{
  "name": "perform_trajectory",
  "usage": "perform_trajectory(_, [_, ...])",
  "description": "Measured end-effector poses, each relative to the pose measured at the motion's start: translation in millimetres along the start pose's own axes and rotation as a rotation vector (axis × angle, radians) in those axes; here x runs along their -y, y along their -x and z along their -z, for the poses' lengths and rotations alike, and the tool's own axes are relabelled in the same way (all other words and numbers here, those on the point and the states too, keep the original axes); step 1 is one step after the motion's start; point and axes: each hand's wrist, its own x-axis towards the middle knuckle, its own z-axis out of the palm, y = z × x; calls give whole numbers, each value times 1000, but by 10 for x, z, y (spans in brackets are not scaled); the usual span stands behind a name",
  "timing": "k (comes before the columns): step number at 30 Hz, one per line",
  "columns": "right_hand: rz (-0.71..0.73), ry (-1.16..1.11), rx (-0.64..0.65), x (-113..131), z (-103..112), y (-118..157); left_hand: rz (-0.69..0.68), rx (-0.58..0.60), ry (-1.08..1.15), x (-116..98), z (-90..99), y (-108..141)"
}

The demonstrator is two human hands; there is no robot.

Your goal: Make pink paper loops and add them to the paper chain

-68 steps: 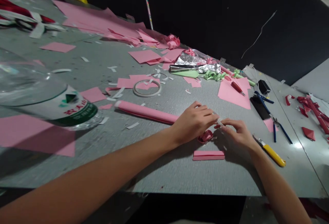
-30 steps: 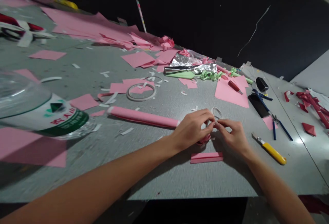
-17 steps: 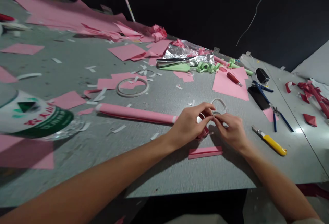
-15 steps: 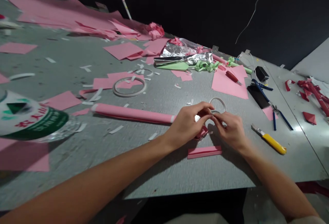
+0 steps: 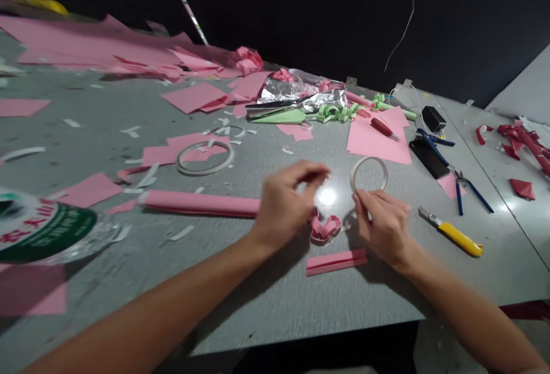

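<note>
My right hand (image 5: 384,225) pinches a narrow roll of double-sided tape (image 5: 385,174), its ring standing up above the fingers. To its left, my left hand (image 5: 286,199) is closed with thumb and forefinger together; a tiny pale bit shows at the fingertips, too small to name. Under and beside the left hand lies a curled pink paper strip (image 5: 325,229). A flat folded pink paper strip (image 5: 336,262) lies in front of it. The long rolled pink paper tube (image 5: 200,203) reaches from the left toward my left hand, which hides its right end.
At right lie a yellow utility knife (image 5: 459,239), pliers (image 5: 462,185) and a phone (image 5: 428,157). A larger tape roll (image 5: 179,162) rests on paper at left. A plastic bottle (image 5: 60,228) is at the left edge. Foil (image 5: 296,96) and pink paper lie along the wall.
My hands have moved apart: the left went leftward, away from the tape roll, which stays in my right hand. The curled pink strip is now more exposed. The view has shifted slightly.
</note>
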Motion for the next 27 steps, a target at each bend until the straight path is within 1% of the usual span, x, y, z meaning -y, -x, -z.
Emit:
perform_trajectory(1, [-36, 5, 0, -63, 15, -3, 56, -70, 4, 28, 62, -60])
perform_trajectory(2, [-78, 12, 23, -139, 26, -12, 114, -109, 14, 47, 116, -112])
perform_trajectory(4, [-145, 51, 147, -309, 26, -45, 185, -98, 59, 45, 170, -163])
perform_trajectory(5, [-172, 74, 234, -392, 15, -66, 201, -57, 80, 26, 165, -153])
perform_trajectory(7, [-229, 83, 398, -524, -14, -101, 200, 63, 105, -35, 102, -73])
perform_trajectory(9, [-295, 22, 474, -587, -31, -122, 171, 174, 116, -101, 17, 45])
perform_trajectory(10, [-322, -21, 479, -589, -28, -128, 155, 216, 118, -128, -16, 99])
perform_trajectory(12, [-360, -128, 438, -539, 2, -143, 135, 271, 118, -165, -51, 172])
perform_trajectory(14, [-418, -314, 385, -442, 50, -169, 149, 298, 119, -183, -48, 200])
perform_trajectory(15, [-460, -457, 391, -386, 71, -184, 167, 306, 123, -189, -40, 203])
perform_trajectory(17, [-532, -743, 466, -280, 96, -209, 219, 328, 143, -199, -24, 206])
perform_trajectory(19, [-565, -889, 483, -201, 95, -216, 259, 345, 163, -209, -22, 217])
perform_trajectory(22, [-581, -946, 481, -141, 77, -202, 269, 340, 149, -212, -48, 230])
perform_trajectory(24, [-596, -959, 493, -127, 79, -199, 240, 335, 99, -211, -54, 210])
perform_trajectory(25, [-604, -956, 493, -126, 89, -204, 200, 338, 53, -215, -40, 192])
perform_trajectory(26, [-611, -946, 488, -128, 104, -214, 128, 340, -12, -227, -11, 172])
perform_trajectory(27, [-619, -933, 485, -134, 125, -229, 25, 341, -93, -246, 35, 159])
